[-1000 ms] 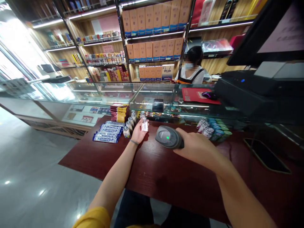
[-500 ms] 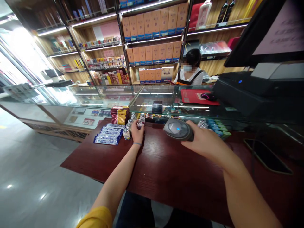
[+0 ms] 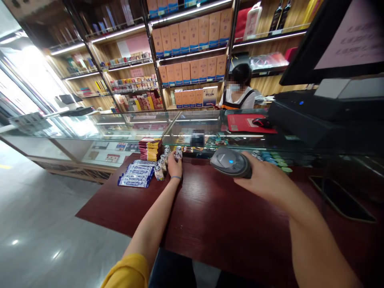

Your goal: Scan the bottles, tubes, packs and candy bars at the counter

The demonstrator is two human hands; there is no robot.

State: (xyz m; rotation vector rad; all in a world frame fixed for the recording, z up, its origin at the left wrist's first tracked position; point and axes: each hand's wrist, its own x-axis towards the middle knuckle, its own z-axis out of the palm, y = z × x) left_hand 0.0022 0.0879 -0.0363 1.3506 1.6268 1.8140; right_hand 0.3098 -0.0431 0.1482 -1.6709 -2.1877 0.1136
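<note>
My right hand [image 3: 262, 176] is wrapped round the handle of a grey barcode scanner [image 3: 230, 162], which is lit by a small blue light and held above the dark red wooden table [image 3: 207, 208]. At the table's far side my left hand [image 3: 175, 167] has its fingers closed round a small silver-capped jar, mostly hidden by the hand. Beside it stands a row of like jars [image 3: 159, 173]. Left of these lie several blue-and-white packets [image 3: 135, 176], overlapping in a row. Behind the packets rises a stack of red-and-yellow packets [image 3: 150, 149].
A glass display counter [image 3: 129, 124] runs along the far edge. On the right are a phone [image 3: 342, 198], several blue and green items [image 3: 276, 158] and a dark monitor [image 3: 288, 76]. A red mat with a mouse [image 3: 261, 122] lies on the glass. Another person [image 3: 240, 92] is behind the counter.
The scanner in my right hand has shifted slightly right. My left hand stays among the jars, its fingers now covering more of the jar it holds. The view has tilted a little.
</note>
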